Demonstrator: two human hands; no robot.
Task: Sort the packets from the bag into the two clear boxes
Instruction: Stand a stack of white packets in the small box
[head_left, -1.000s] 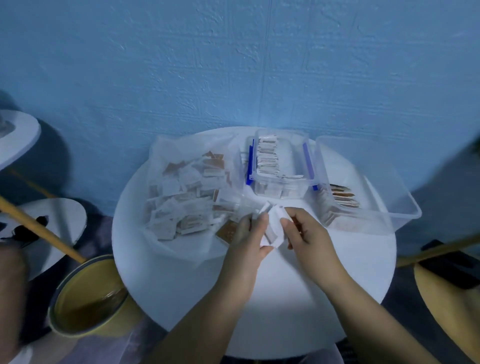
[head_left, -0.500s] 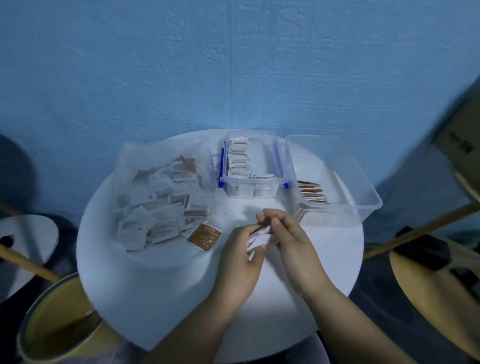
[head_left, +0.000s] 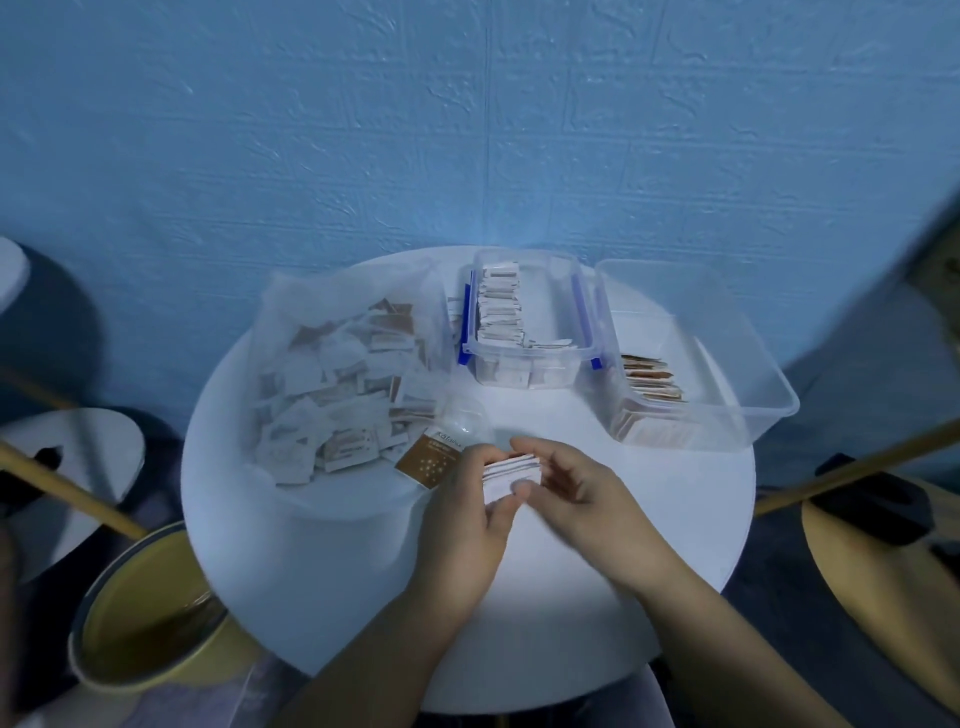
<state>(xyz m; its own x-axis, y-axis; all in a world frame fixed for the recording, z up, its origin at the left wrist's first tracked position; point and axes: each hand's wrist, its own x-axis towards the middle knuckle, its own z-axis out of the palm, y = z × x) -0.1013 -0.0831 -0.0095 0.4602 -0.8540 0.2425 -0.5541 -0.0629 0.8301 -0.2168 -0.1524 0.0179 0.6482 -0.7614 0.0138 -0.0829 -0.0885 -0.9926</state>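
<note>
Both hands (head_left: 524, 499) grip a small stack of packets (head_left: 506, 474) above the white table (head_left: 649, 519).

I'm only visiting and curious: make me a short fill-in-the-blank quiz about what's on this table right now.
The left hand and right hand together hold a stack of packets coloured ____.
The box with blue latches stands to the ____ of the bigger box.
The packets in the bigger box are ____.
The table is ____ in shape.
Missing words: white; left; brown; round.
</note>
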